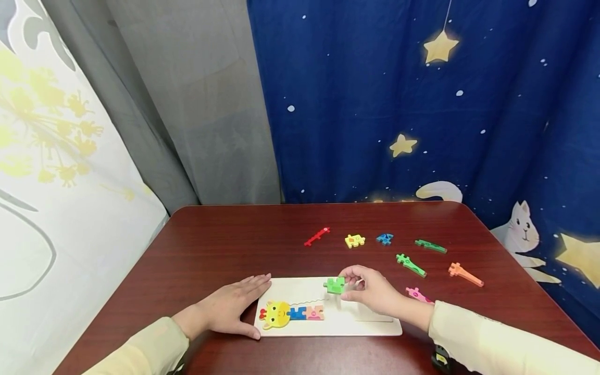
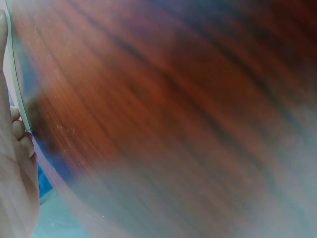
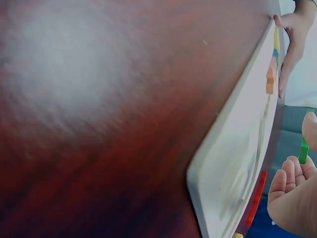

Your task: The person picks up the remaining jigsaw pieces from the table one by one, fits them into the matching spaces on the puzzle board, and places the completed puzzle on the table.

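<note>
My right hand (image 1: 367, 287) pinches a light green puzzle piece (image 1: 334, 285) above the white puzzle board (image 1: 347, 329). In the right wrist view the green piece (image 3: 303, 150) shows edge-on between thumb and fingers. On the board's left part lie a yellow giraffe head (image 1: 276, 315), a blue piece (image 1: 297, 313) and a pinkish-orange piece (image 1: 315, 312), joined in a row. The recess right of them is partly hidden by the right hand. My left hand (image 1: 239, 306) lies with straight fingers along the board's left edge, thumb at its lower corner.
Beyond the board are a red strip (image 1: 317, 236), a yellow piece (image 1: 354, 240) and a blue piece (image 1: 385, 239). Toward the right lie dark green (image 1: 430, 246), green (image 1: 411, 264), orange (image 1: 465, 274) and pink (image 1: 418, 295) pieces. Curtains hang behind the brown table (image 1: 225, 239).
</note>
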`<move>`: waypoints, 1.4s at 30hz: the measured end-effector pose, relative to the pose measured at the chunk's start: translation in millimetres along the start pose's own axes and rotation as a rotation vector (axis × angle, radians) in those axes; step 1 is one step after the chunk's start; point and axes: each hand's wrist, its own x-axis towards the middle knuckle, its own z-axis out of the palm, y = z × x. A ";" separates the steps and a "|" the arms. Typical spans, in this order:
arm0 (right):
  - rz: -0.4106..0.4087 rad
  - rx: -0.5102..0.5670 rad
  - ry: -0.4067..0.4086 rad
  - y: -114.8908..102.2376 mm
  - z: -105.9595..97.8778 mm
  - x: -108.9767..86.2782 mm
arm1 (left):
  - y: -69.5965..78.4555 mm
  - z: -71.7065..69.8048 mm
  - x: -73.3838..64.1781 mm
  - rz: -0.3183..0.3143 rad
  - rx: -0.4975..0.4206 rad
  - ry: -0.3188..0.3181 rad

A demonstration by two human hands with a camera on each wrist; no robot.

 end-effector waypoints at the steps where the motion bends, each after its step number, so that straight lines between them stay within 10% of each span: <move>1: -0.005 0.005 -0.008 0.4 1.1 -1.4 | -0.1 0.3 -0.1 0.000 0.000 0.000; 42: -0.050 0.009 -0.091 7.4 21.8 -18.4 | 0.0 -0.5 0.7 -0.006 0.001 -0.006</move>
